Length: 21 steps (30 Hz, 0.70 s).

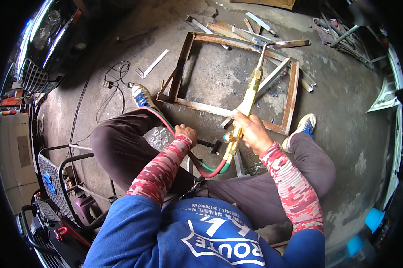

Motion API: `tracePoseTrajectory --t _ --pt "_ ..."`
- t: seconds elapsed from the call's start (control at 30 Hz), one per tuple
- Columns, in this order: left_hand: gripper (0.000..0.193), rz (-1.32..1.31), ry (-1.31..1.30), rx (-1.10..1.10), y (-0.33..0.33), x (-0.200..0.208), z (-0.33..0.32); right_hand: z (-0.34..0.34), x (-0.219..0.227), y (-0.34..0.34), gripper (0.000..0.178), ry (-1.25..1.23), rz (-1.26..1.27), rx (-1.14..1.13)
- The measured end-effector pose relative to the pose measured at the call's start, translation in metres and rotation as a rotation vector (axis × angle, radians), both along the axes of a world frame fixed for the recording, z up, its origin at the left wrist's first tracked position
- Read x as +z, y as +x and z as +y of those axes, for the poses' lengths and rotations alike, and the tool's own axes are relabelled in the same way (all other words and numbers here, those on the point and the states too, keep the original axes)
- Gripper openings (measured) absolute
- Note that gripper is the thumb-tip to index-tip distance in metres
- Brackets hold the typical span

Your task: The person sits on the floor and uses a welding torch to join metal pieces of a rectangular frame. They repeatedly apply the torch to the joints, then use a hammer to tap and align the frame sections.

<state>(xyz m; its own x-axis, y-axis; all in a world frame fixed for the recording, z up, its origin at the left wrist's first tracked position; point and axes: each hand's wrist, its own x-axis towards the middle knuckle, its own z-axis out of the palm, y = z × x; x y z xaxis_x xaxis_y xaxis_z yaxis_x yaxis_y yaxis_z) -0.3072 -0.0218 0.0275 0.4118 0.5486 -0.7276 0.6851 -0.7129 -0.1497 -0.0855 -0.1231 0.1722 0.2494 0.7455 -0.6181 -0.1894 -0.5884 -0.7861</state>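
Note:
My right hand (253, 129) is wrapped round the handle of a brass gas torch (250, 96). The torch's bent tip reaches over the far side of a rusty rectangular steel frame (293, 96), beside a short metal bar (292, 44); no flame shows. Red and green hoses (217, 171) loop from the torch's lower end and pass under my left wrist. My left hand (186, 133) is closed low between my knees. From its thumb side runs the handle of a hammer (215, 146), the head pointing right. The fingers' underside is hidden.
Metal offcuts (237, 32) lie beyond the frame, and a loose angle piece (155, 64) to its left. A black cable (116, 73) coils on the concrete floor. A black metal rack (67, 165) stands at left, more scrap (344, 38) at far right. My shoes flank the frame.

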Motion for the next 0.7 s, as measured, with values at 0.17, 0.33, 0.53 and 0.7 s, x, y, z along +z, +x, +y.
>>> tracePoseTrajectory --t 0.17,0.33,0.53,0.7 --pt "0.04 -0.626 -0.409 0.234 0.021 0.053 -0.004 0.011 0.014 0.0 0.043 0.066 0.079 -0.01" --pt "0.063 -1.078 -1.394 1.112 0.067 0.117 -0.022 0.026 0.016 0.013 0.049 0.038 0.082 -0.011" --pt "0.048 -1.432 -1.066 1.119 0.08 0.168 -0.045 0.04 0.022 0.027 0.047 0.057 0.083 -0.096" --pt "0.033 -1.375 -0.578 0.834 0.083 0.183 -0.035 0.054 0.03 0.027 0.045 0.046 0.142 -0.071"
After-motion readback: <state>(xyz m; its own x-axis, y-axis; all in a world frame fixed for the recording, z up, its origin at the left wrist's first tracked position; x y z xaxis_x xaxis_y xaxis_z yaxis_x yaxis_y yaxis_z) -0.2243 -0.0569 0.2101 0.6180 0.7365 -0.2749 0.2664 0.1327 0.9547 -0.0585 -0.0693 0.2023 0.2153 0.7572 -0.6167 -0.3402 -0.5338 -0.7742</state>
